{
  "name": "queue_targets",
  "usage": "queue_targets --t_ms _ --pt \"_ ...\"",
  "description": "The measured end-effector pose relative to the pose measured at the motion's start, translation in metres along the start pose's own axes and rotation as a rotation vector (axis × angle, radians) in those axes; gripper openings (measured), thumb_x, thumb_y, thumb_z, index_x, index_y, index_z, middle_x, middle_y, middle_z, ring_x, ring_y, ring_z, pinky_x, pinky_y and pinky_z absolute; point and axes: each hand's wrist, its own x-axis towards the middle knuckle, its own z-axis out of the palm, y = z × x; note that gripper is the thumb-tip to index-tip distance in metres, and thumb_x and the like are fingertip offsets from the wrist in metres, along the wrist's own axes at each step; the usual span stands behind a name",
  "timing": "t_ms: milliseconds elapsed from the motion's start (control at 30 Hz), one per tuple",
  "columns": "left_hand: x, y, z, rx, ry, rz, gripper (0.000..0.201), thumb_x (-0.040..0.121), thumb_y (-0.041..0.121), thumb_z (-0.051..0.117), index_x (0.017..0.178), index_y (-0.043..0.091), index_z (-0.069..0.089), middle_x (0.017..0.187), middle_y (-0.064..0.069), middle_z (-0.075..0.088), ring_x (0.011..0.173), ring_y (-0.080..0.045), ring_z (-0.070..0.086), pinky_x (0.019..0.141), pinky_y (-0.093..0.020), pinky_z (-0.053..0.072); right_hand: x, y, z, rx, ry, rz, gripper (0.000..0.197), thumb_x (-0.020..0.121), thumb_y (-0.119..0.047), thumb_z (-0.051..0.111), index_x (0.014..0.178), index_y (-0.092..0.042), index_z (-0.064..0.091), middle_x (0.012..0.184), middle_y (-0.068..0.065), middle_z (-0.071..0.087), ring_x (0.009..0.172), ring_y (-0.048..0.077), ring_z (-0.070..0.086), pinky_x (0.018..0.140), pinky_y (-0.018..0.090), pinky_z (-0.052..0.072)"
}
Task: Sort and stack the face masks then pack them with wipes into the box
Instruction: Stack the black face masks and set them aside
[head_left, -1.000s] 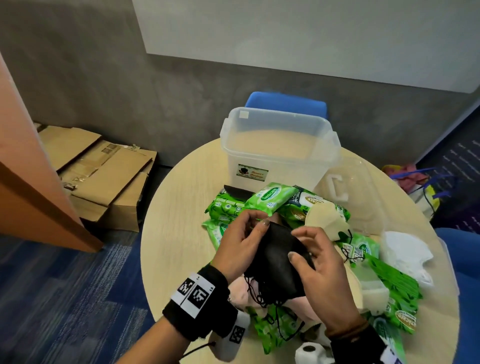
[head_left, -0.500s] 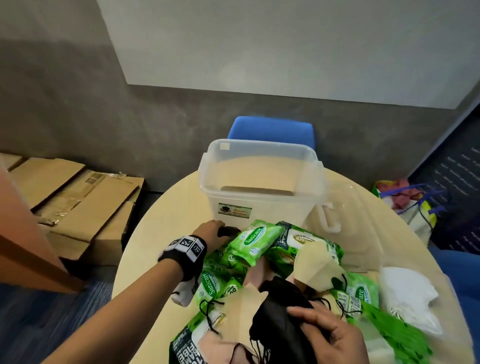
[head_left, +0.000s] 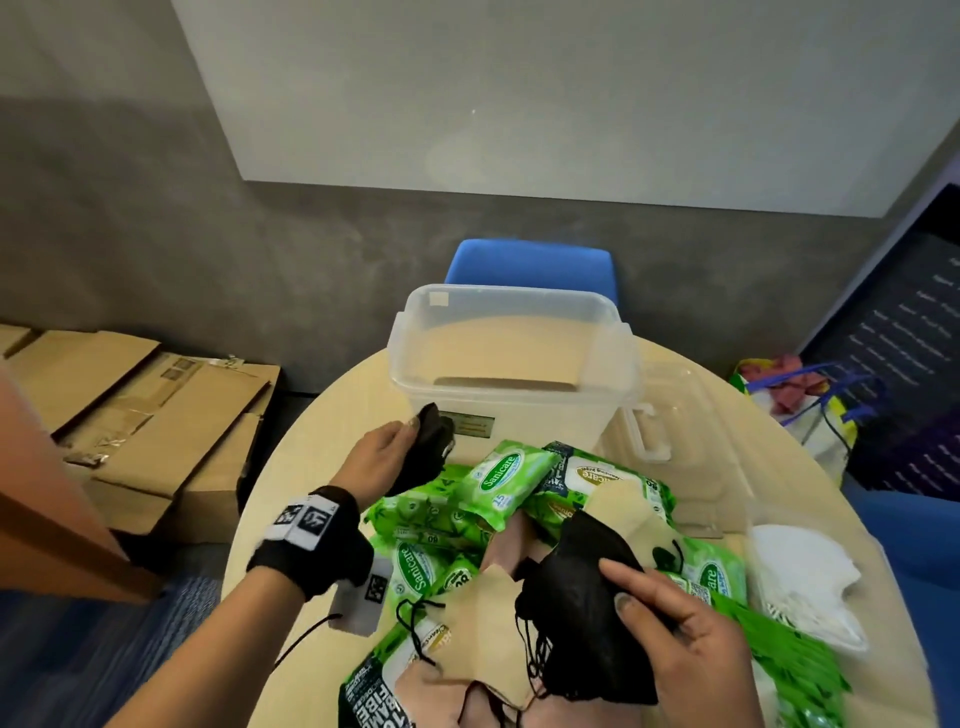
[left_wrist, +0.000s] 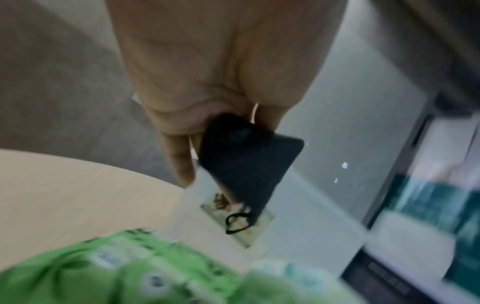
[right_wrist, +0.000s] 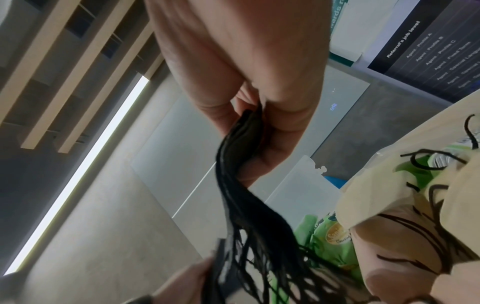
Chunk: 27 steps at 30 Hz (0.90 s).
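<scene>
Head view first: the left hand (head_left: 382, 457) is pinching a single black mask (head_left: 423, 452) right in front of the clear box (head_left: 511, 364), just below its near rim. The right hand (head_left: 680, 629) is gripping a stack of black masks (head_left: 582, 603) low over the pile, thumb lying on top and the fingers curling underneath. Green wipes packs (head_left: 501, 480) and tan masks (head_left: 623, 512) are lying all over the round table (head_left: 322, 441), and white masks (head_left: 802, 577) are sitting off to the right.

Left wrist view: it's blurry, but the fingers (left_wrist: 179, 156) are closing on one end of that single mask (left_wrist: 246, 162), so it's hanging long-ways down with an ear loop dangling, right against the box's label.

Right wrist view: thumb and fingers (right_wrist: 283, 127) are squeezing the stack (right_wrist: 241, 181) edge-on, with loops trailing down over the tan masks (right_wrist: 389, 195).

So here's the bit that matters, I reckon: the loose mask is sitting well apart from the stack, further from the person and to the left of it, much closer to the box. If it's going onto the stack, the left hand looks like the one doing the travelling, and it'd need turning flat to match.
</scene>
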Motion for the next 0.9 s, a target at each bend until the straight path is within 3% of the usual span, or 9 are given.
queue_targets --t_ms 100,167,233,400,467,600,700,767,900 --pt "-0.045 0.035 -0.013 -0.539 -0.104 -0.091 0.037 0.103 0.034 0.037 0.096 0.013 0.067 0.096 -0.001 0.069 0.09 -0.016 0.064 0.085 -0.026 0.049 -0.007 -0.007 0.0 0.021 -0.005 0.006 0.042 0.079 0.022 0.055 0.084 -0.016 0.073 0.085 -0.006 0.067 0.072 -0.023 0.057 0.061 -0.005 0.038" --pt "-0.072 0.047 -0.017 -0.706 -0.221 -0.102 0.029 0.097 0.032 0.052 0.108 0.009 0.067 0.104 -0.008 0.072 0.092 -0.019 0.069 0.085 -0.031 0.056 -0.01 -0.005 0.001 0.02 -0.001 0.016 0.042 0.081 0.021 0.055 0.081 -0.017 0.074 0.08 -0.008 0.069 0.072 -0.019 0.06 0.061 -0.003 0.041" --pt "-0.091 0.05 -0.018 -0.726 -0.277 -0.072 0.035 0.081 0.017 0.071 0.113 0.005 0.063 0.108 -0.013 0.071 0.095 -0.021 0.069 0.082 -0.033 0.059 -0.012 0.001 -0.002 -0.016 -0.003 0.009 0.049 0.082 0.017 0.056 0.076 -0.027 0.078 0.08 -0.009 0.072 0.075 -0.009 0.064 0.067 0.002 0.047" --pt "-0.125 0.048 -0.014 -0.707 -0.292 0.031 0.037 0.075 0.007 0.064 0.112 0.002 0.059 0.098 -0.014 0.067 0.083 -0.017 0.067 0.067 -0.028 0.057 -0.021 0.003 -0.008 -0.04 0.024 0.016 0.043 0.085 0.008 0.059 0.084 -0.03 0.079 0.094 -0.009 0.074 0.095 0.012 0.067 0.086 0.028 0.054" --pt "-0.135 0.049 -0.01 -0.719 -0.281 0.073 0.036 0.076 0.005 0.061 0.111 0.001 0.057 0.094 -0.016 0.066 0.081 -0.019 0.066 0.07 -0.028 0.056 -0.023 -0.003 -0.009 -0.015 0.034 0.017 0.04 0.085 0.008 0.058 0.085 -0.026 0.079 0.097 -0.004 0.074 0.095 0.013 0.068 0.084 0.03 0.056" --pt "-0.152 0.056 -0.007 -0.533 -0.224 0.295 0.008 0.077 0.001 0.058 0.082 0.004 0.063 0.099 -0.009 0.071 0.098 -0.021 0.065 0.086 -0.028 0.051 -0.027 -0.009 -0.013 0.034 0.059 0.029 0.036 0.086 0.007 0.056 0.088 -0.021 0.079 0.097 0.008 0.074 0.097 0.026 0.068 0.086 0.044 0.055" --pt "-0.162 0.062 -0.013 -0.122 -0.154 0.512 0.035 0.071 -0.008 0.05 0.066 0.023 0.067 0.114 0.013 0.067 0.114 -0.007 0.058 0.095 -0.027 0.044 -0.027 -0.011 -0.02 0.032 0.037 0.034 0.031 0.087 0.003 0.056 0.091 -0.018 0.078 0.102 0.008 0.074 0.101 0.024 0.067 0.091 0.042 0.053" --pt "-0.168 0.067 -0.017 0.087 -0.102 0.649 0.031 0.068 0.001 0.047 0.065 0.026 0.066 0.112 0.018 0.064 0.111 -0.006 0.055 0.092 -0.027 0.043 -0.027 -0.012 -0.022 -0.002 0.027 0.018 0.029 0.088 0.001 0.056 0.09 -0.018 0.078 0.1 0.006 0.074 0.097 0.018 0.068 0.087 0.035 0.054" --pt "-0.181 0.08 -0.013 0.429 -0.12 0.831 0.021 0.068 0.019 0.043 0.067 0.027 0.062 0.081 0.014 0.059 0.086 -0.016 0.053 0.089 -0.041 0.044 -0.027 -0.011 -0.013 -0.151 -0.094 -0.046 0.02 0.091 -0.012 0.059 0.091 -0.019 0.078 0.093 0.001 0.075 0.092 0.012 0.067 0.084 0.027 0.049"
